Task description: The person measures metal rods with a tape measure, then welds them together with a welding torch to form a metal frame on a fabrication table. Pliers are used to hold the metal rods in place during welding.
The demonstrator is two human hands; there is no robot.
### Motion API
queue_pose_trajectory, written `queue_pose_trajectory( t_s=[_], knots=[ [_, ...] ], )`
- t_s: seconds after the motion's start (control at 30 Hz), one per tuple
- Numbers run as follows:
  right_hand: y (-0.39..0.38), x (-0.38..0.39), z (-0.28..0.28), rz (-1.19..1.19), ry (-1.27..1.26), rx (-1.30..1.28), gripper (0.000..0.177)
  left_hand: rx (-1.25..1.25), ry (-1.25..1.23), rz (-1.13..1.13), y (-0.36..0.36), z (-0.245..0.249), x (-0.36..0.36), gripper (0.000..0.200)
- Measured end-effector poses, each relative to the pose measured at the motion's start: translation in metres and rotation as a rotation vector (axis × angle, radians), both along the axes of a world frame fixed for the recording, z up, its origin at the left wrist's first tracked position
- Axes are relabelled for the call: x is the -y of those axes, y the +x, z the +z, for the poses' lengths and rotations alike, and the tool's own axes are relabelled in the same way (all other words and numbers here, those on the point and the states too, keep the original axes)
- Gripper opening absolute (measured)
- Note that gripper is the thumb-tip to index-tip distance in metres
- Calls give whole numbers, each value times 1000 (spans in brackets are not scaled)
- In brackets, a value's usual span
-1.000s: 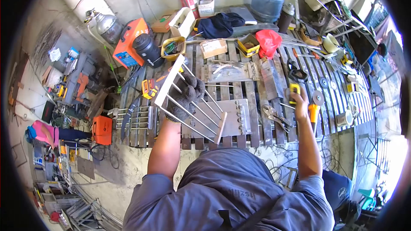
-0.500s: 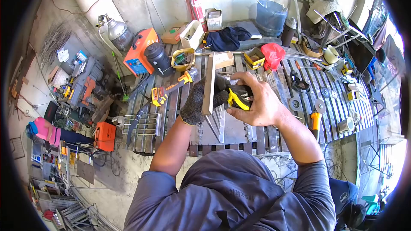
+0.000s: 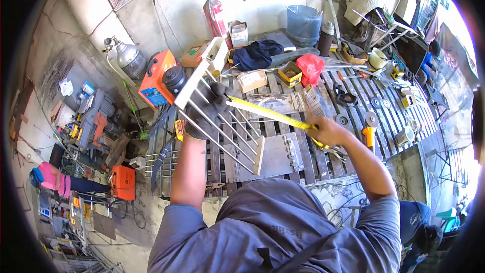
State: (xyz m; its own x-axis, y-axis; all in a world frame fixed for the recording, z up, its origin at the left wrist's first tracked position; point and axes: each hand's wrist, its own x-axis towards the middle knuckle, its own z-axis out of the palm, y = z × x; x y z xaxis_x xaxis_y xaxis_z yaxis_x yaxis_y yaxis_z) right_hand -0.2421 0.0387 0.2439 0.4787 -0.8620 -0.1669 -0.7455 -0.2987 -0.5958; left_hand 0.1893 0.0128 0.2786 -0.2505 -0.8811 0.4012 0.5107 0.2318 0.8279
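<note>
My left hand (image 3: 208, 114), in a dark knit glove, is closed on a metal grille (image 3: 259, 155) made of two flat end bars joined by several thin rods. The grille is held tilted above the table. From beside the glove a yellow tape measure (image 3: 275, 115) stretches with its blade out towards my right hand (image 3: 329, 132). That bare hand is closed around the tape's case, which the fingers mostly hide. Whether the glove also pinches the blade's end is not clear. Beneath the grille lies a flat metal plate (image 3: 280, 159) with several hinge-like pieces.
The slatted metal table (image 3: 323, 164) carries an angle grinder (image 3: 371, 126), loose discs, a red plastic bag (image 3: 309, 68) and a yellow box (image 3: 289, 73). At the left stands an orange welding machine (image 3: 157, 78). A person in pink (image 3: 53, 177) is at far left.
The grille has turned from nearly edge-on to tilted with its rods showing. My right hand has moved right and down with the tape case, and a long yellow blade now shows between the hands.
</note>
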Motion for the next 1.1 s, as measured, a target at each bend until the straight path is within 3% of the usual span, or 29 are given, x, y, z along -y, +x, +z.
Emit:
queue_pose_trajectory(
  t_s=[0.03,0.13,0.17,0.27,0.33,0.37,0.43,0.5,0.67,0.83,0.93,1.1],
  knots=[
    [-17,-2,-27,-29,127,-20,35,-39,83,156,-1,-4,3,41],
    [-48,-44,-88,-188,291,72,34,0,99,-23,1,-21,19,33],
    [-54,-57,-105,-242,312,62,37,82,-32,136,-13,-40,24,33],
    [-54,-100,-138,-512,382,163,36,305,-96,145,-49,-61,7,27],
    [-59,-118,-175,-623,344,186,39,395,-63,42,-57,-118,22,20],
    [-57,-127,-176,-637,376,217,39,449,67,-42,-59,-123,14,18],
    [-53,-142,-181,-662,429,266,37,271,175,-122,-60,-125,21,19],
    [-50,-154,-174,-683,458,249,38,415,-53,-24,-61,-122,16,17],
    [-46,-160,-189,-668,475,258,40,757,12,-317,-20,-143,33,33],
    [-34,-161,-194,-672,482,253,39,961,24,-576,24,-127,41,43],
    [-27,-161,-190,-668,476,251,40,793,114,-498,33,-148,18,49],
    [-12,-149,-183,-644,428,209,41,-69,296,56,-36,-244,-53,59]
  ],
)
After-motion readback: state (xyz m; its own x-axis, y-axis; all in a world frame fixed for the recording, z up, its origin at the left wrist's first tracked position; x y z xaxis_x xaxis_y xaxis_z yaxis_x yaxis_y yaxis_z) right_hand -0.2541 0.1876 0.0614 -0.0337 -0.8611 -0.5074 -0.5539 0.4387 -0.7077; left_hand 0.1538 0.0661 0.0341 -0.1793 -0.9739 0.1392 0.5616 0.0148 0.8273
